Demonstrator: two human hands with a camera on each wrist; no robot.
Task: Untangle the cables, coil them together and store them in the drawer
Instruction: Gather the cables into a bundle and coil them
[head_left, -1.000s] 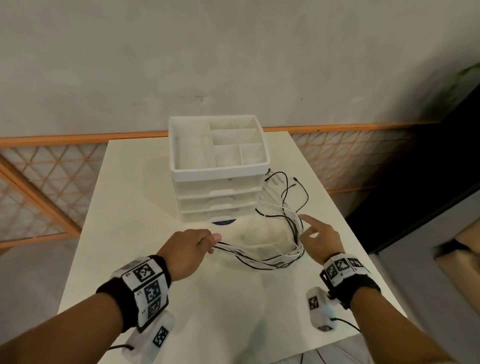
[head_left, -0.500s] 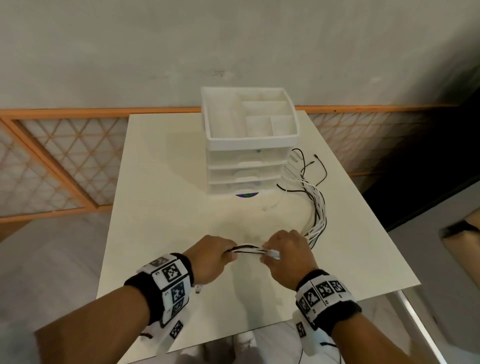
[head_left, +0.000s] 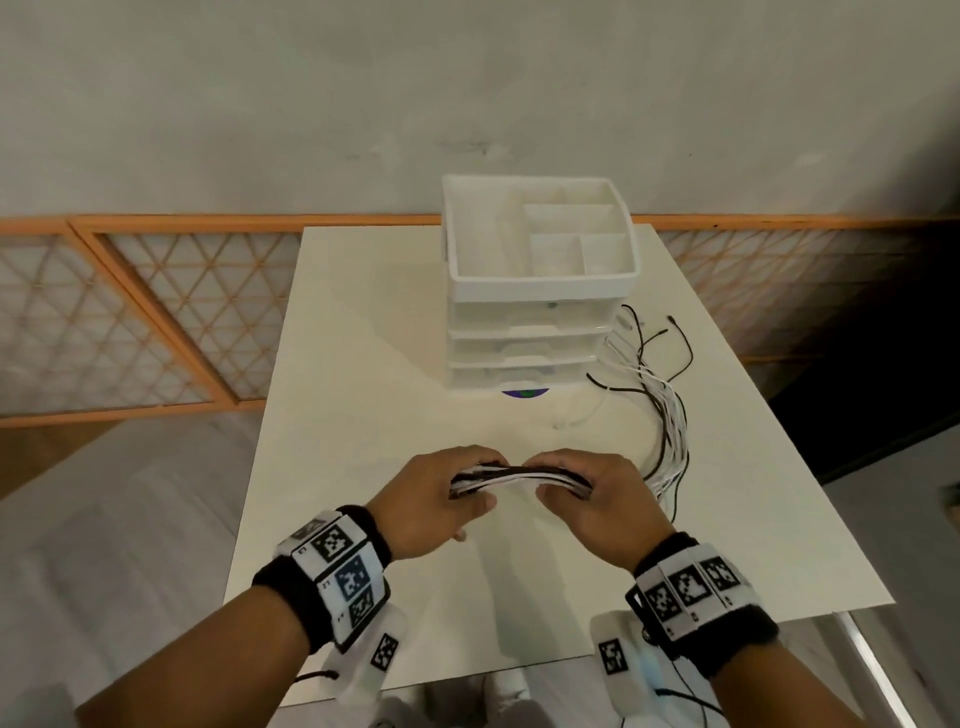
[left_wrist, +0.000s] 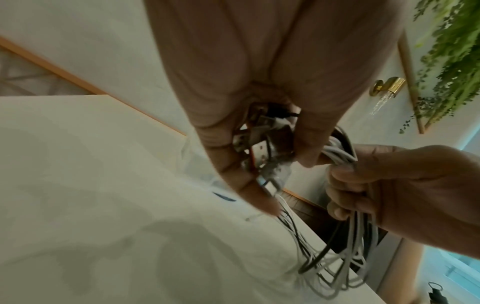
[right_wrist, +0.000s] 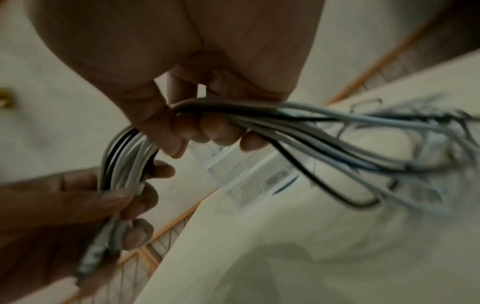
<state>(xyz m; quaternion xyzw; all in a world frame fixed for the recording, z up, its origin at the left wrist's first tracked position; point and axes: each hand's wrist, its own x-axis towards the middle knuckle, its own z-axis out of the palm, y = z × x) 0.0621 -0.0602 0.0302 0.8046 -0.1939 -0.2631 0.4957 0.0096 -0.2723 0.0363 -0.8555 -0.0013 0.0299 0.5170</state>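
Both hands have closed together since the earlier frame. Head view: left hand (head_left: 441, 499) and right hand (head_left: 597, 499) grip the bundle of white and black cables (head_left: 519, 475) above the white tabletop (head_left: 363, 364); loose tails trail right of the white plastic drawer unit (head_left: 540, 322), near the edge. Left wrist view: fingers curl round the plug ends (left_wrist: 265, 148), keeping them aligned. Right wrist view: fingers wrap the strands, free room below.

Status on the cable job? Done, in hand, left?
Done: cables gathered into one bundle. In hand: left hand holds the plug ends, right hand grips the bundle beside it; the rest trails over the table, uncoiled. Left: coiling, opening a drawer (all look closed), storing.
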